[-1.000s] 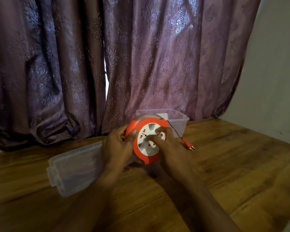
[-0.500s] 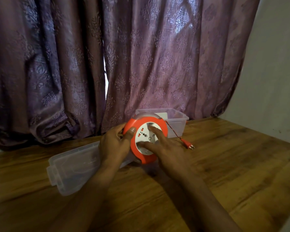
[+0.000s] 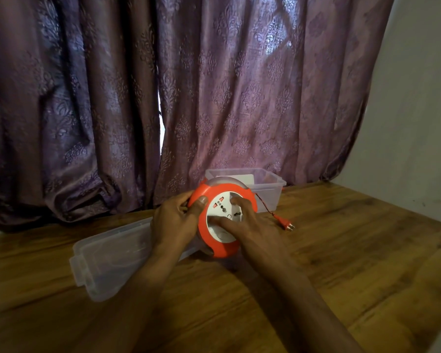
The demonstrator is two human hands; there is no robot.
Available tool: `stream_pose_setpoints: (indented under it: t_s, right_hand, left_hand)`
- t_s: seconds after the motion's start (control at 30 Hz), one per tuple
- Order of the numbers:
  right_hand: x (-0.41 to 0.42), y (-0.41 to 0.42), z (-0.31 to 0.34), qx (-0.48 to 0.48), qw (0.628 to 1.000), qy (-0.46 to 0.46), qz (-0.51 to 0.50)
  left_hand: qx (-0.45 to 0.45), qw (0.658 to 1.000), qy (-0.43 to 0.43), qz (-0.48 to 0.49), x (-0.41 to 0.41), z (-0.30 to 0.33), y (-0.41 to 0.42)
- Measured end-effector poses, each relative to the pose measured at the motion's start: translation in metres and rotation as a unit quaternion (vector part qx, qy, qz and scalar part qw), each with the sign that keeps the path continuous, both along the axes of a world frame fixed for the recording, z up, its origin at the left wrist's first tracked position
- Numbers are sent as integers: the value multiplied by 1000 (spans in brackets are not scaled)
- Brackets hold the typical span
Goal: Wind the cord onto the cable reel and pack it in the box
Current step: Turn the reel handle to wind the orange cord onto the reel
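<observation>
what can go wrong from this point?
1. The plug lies loose on the table on a thin cord; fast winding might whip or snag it.
2. The reel stands on edge, steadied only by the left hand while the right hand turns it; it could tip.

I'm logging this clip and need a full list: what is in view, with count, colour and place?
reel: 1, orange with white socket face, on edge on the table, between both hands
cord: 1, thin red, from the reel's right side down to the plug
plug: 1, orange, on the table right of the reel
box: 1, clear, open, behind the reel
lid: 1, clear, flat on the table, left of the reel
table: 1, brown wood
curtain: purple, patterned, behind the table
wall: pale, right
left hand: grips the reel's rim
right hand: fingers on the white face
</observation>
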State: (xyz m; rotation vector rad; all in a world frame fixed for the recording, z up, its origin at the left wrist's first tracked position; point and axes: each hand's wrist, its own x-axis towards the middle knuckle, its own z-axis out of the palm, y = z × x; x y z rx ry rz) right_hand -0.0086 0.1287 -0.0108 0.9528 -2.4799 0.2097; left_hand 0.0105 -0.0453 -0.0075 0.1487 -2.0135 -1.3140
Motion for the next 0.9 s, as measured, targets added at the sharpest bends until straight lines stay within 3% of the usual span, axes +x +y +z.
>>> stream_pose_setpoints:
  t_s: [0.47, 0.67, 0.9]
  right_hand:
    - [-18, 4, -18, -136, 990, 7, -44]
    - [-13, -3, -23, -265, 960, -14, -86]
    - [-15, -9, -28, -334, 934, -31, -124]
  left_hand:
    - [-8, 1000, -4, 3, -2, -7, 6]
    - [-46, 999, 0, 3, -1, -8, 13]
    - [-59, 998, 14, 13, 4, -12, 19]
